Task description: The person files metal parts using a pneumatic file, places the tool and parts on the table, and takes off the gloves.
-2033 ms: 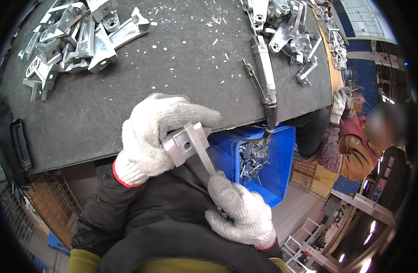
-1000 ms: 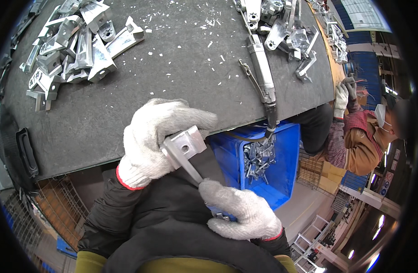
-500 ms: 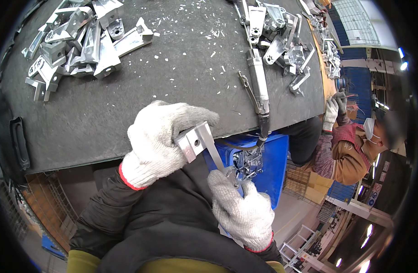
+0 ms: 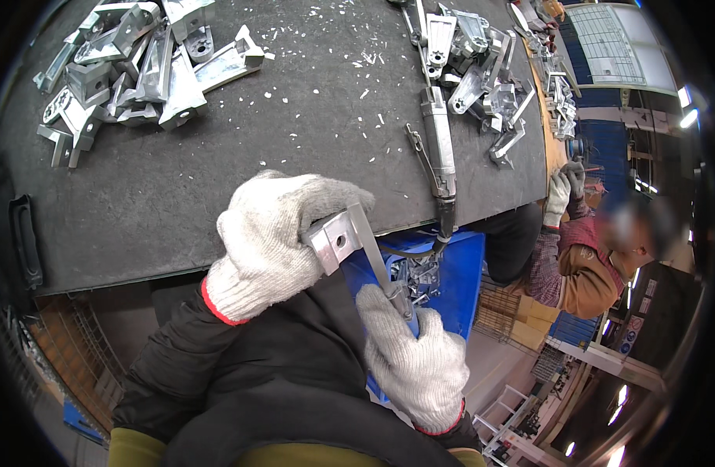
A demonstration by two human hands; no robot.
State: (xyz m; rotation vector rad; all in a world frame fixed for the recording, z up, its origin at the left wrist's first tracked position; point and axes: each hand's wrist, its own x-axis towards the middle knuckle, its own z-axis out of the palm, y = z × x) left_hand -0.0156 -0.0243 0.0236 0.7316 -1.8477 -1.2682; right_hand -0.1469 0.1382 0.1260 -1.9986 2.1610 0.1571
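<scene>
My left hand [image 4: 272, 233], in a white knit glove with a red cuff, is closed around a silver metal bracket [image 4: 331, 244] with a round hole in its face. My right hand [image 4: 416, 362], gloved the same way, grips the lower end of a narrow flat file [image 4: 375, 253]. The file's grey blade lies along the bracket's right edge, its tip near my left fingertips. Most of its handle is hidden in my right glove, and the bracket's far end is hidden by my left one. Both hands are at the table's near edge.
On the dark table [image 4: 240, 171] lie a left heap of metal brackets [image 4: 151, 70], a right heap [image 4: 482, 66], scattered shavings and a hosed air tool [image 4: 439, 140]. Below the edge stands a blue bin [image 4: 457, 288] with metal pieces. A gloved co-worker [image 4: 583, 257] sits at the right.
The file has slid a little away from me along the bracket's edge, its tip now standing further past it. My left hand keeps its hold. The whole view has shifted slightly.
</scene>
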